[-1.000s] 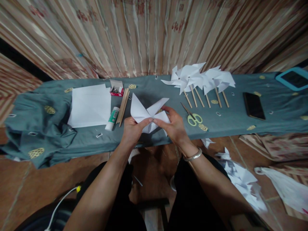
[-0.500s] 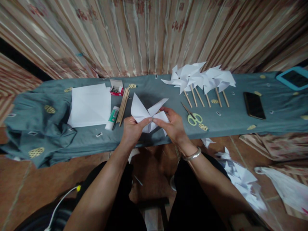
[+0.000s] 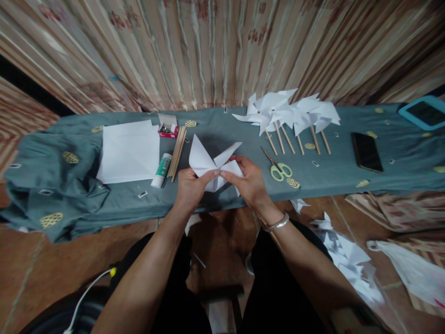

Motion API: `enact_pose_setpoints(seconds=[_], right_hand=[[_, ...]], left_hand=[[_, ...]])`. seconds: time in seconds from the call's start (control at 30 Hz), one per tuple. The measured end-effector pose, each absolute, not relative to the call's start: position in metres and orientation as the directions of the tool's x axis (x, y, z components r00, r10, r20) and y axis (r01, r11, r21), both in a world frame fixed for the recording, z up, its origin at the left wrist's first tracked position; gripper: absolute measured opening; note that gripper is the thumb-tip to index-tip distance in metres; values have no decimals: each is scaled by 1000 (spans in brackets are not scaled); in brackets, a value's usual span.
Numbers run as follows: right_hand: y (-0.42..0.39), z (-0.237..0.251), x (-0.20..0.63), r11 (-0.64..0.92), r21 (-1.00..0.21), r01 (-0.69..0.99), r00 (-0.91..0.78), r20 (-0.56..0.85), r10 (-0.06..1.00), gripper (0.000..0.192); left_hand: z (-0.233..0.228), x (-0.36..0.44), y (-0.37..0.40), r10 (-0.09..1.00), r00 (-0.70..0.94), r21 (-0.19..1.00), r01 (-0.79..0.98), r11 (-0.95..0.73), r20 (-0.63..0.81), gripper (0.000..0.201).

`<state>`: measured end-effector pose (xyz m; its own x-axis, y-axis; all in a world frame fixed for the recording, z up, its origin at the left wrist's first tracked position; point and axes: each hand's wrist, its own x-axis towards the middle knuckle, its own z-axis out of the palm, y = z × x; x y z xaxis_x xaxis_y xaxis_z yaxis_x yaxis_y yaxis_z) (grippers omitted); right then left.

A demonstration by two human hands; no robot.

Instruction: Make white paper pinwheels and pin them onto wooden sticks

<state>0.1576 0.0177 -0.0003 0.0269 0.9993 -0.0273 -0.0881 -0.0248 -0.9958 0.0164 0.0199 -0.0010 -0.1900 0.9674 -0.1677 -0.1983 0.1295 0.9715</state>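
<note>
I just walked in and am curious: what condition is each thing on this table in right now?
Paper pinwheel: half folded, pinched by left hand and right hand.
Scissors: closed, lying flat.
Small red box: lid open.
Glue stick: capped, lying down.
Phone: screen dark.
Finished pinwheels: on sticks, lying down.

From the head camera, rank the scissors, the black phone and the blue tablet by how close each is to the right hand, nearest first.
Measured from the right hand, which pinches the folded white paper:
1. Scissors, on the cloth just to the hand's right.
2. Black phone, farther right on the cloth.
3. Blue tablet, at the far right end, toward the curtain.
</note>
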Motion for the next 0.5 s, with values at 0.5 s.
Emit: enact_pose_setpoints(seconds=[0.5], right_hand=[[18, -3, 158, -16, -998, -66, 23, -17, 1000, 50]], left_hand=[[0, 17, 19, 964, -203, 973, -189, 133, -171, 23]])
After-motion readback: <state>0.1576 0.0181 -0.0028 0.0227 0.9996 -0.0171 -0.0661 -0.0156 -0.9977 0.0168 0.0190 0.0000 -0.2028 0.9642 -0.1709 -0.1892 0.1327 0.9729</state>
